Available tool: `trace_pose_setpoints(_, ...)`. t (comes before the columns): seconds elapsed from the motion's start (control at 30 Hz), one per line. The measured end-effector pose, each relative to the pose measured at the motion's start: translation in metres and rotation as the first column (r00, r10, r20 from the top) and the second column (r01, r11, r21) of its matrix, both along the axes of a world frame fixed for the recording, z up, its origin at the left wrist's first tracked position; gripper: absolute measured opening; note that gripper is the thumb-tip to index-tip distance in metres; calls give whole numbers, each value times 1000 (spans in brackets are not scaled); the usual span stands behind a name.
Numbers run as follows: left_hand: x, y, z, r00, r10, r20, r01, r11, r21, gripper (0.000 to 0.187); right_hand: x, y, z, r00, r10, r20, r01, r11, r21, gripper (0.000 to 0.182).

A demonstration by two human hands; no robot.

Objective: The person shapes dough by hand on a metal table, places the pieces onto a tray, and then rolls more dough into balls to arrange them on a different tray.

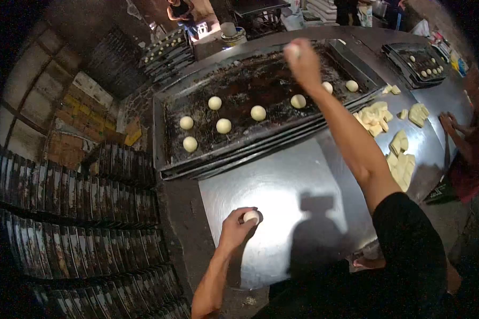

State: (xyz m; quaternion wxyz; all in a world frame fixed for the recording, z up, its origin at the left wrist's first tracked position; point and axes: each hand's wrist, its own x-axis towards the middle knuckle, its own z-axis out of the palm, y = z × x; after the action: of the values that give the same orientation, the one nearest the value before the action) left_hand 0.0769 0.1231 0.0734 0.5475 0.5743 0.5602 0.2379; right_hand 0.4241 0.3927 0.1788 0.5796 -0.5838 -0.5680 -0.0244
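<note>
My left hand (236, 228) curls its fingers around a pale dough ball (252, 217), low over the shiny metal tabletop (271, 186). Stretched out above the far part of a dark baking tray (197, 150), my right hand (305, 63) is closed on another dough ball (294, 50), slightly blurred and partly covered by the fingers. Several round dough balls (258, 112) rest spaced apart on the tray, mostly toward its left and near side. Two more sit near my right forearm, one of them a dough ball (352, 85) by the tray's right end.
Cut dough pieces (375, 116) and thicker dough chunks (402, 169) lie at the right. A co-worker's hands (452, 125) are at the table's right edge, near a smaller tray (430, 78). Stacked dark trays (80, 196) fill the left side. Another person (182, 11) is at the back.
</note>
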Motion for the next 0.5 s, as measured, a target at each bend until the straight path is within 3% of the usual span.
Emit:
trace_pose_setpoints(0.03, 13, 19, 20, 998, -10, -62, 12, 999, 37, 38, 3, 21, -22, 991, 36, 132, -12, 984, -178, 29)
trace_pose_setpoints(0.07, 27, 37, 44, 999, 22, -43, -17, 994, 106, 39, 7, 34, -48, 945, 102, 310, 66, 869, -490, 30)
trace_pose_setpoints(0.1, 45, 60, 65, 999, 51, -19, -46, 983, 176, 39, 6, 33, -59, 867, 222, 446, 202, 661, -722, 32)
trace_pose_setpoints(0.17, 71, 122, 85, 996, 28, -80, 22, 824, 566, 39, -1, 28, -73, 857, 20, 516, 166, 935, -312, 37)
trace_pose_setpoints(0.2, 85, 158, 90, 998, 49, -48, -12, 810, 587, 36, -7, 10, -61, 878, 15, 478, 79, 981, -176, 36)
trace_pose_setpoints(0.23, 101, 188, 103, 984, 114, -138, -3, 784, 621, 35, -15, -20, -40, 897, 3, 442, 17, 999, -41, 34)
trace_pose_setpoints(0.27, 118, 217, 114, 961, 162, -223, 23, 758, 652, 35, -23, -54, -25, 939, 123, 322, -84, 988, -133, 31)
trace_pose_setpoints(0.3, 127, 256, 100, 949, 173, -263, 63, 713, 698, 36, -23, -91, -15, 909, 260, 326, -145, 930, -338, 23)
trace_pose_setpoints(0.33, 126, 297, 73, 909, 76, -410, 238, 714, 658, 38, -20, -131, -24, 915, 380, 138, -332, 901, -278, 20)
trace_pose_setpoints(0.37, 131, 327, 52, 838, 1, -546, 396, 689, 608, 41, -17, -174, -35, 883, 433, 180, -367, 878, -308, 22)
trace_pose_setpoints(0.4, 144, 334, 50, 692, -34, -721, 512, 727, 457, 42, -12, -216, -56, 866, 411, 285, -326, 896, -301, 25)
trace_pose_setpoints(0.43, 155, 335, 58, 503, -72, -862, 591, 756, 282, 44, -1, -251, -74, 867, 460, 193, -345, 832, -434, 26)
trace_pose_setpoints(0.47, 183, 314, 86, 386, 72, -920, 584, 753, 304, 45, 20, -282, -87, 873, 484, 64, -403, 789, -464, 26)
trace_pose_setpoints(0.5, 192, 309, 75, 680, 187, -709, 554, 503, 664, 42, 45, -301, -92, 889, 458, -19, -348, 648, -678, 23)
